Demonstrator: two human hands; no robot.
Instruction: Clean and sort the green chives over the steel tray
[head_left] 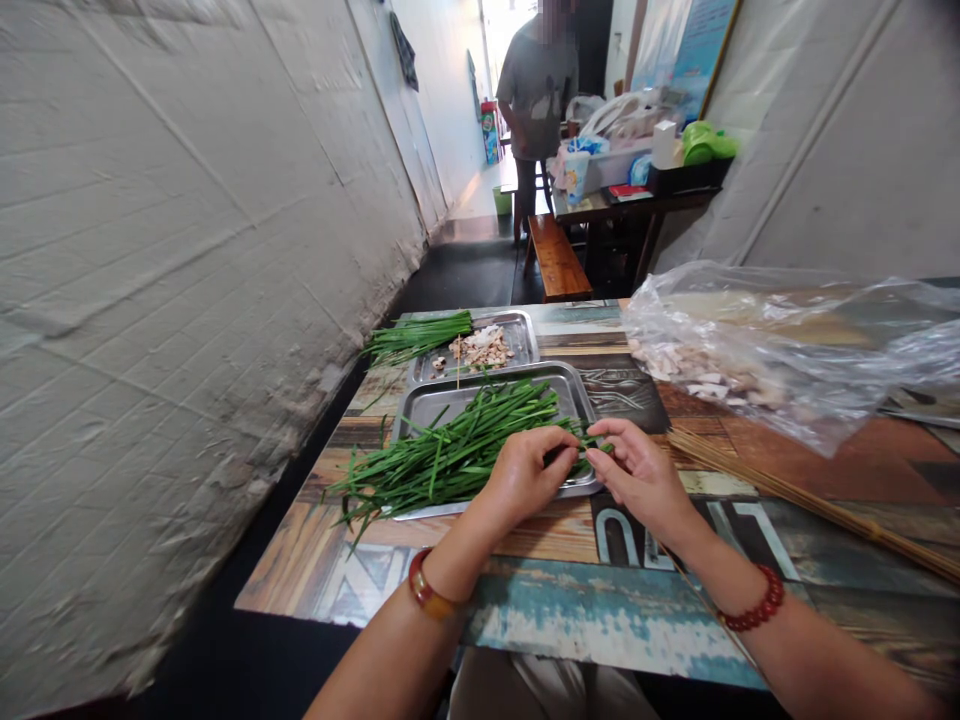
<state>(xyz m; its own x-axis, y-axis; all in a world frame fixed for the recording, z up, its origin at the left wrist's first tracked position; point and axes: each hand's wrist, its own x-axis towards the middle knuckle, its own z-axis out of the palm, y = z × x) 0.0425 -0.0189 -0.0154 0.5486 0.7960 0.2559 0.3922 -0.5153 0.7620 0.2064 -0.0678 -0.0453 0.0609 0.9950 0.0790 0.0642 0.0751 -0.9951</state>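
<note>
A pile of long green garlic chives lies across the nearer metal tray, its left ends hanging over the rim. Over the tray's right side, my left hand is closed, thumb and fingers pinching chive ends. My right hand meets it there, fingertips closed on the same green ends. A thin bamboo skewer runs beneath my right wrist toward the table's front edge; whether that hand grips it is hidden.
Behind, another tray bears chopped pale pieces and more chives. To the right are a clear plastic bag of pale pieces and a skewer bundle. Beyond stand a bench and a person. A wall flanks the left.
</note>
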